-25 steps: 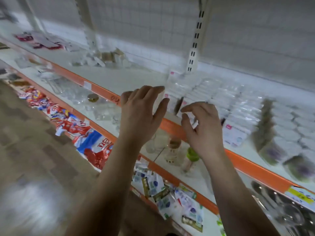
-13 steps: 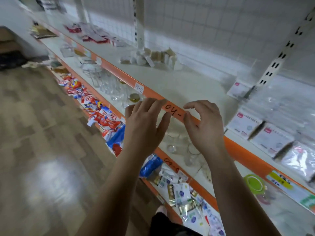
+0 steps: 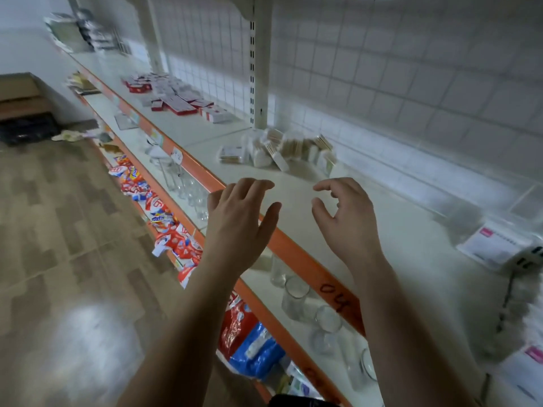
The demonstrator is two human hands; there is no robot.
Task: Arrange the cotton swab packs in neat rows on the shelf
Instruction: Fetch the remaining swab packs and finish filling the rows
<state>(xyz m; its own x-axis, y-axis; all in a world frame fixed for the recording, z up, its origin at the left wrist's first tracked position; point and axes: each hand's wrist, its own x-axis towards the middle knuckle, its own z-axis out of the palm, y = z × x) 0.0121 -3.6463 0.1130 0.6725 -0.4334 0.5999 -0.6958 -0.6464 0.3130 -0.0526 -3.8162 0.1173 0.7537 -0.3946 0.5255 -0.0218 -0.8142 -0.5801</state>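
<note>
White wire-grid wall backs orange-edged shelving above a glossy wood-plank floor

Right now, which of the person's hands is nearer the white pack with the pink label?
Right. The right hand hovers left of the white pack, bare shelf between them; the left hand is farther left, above the shelf's orange edge.

Cotton swab packs motion-blurred, white packets cut off at right edge
</note>
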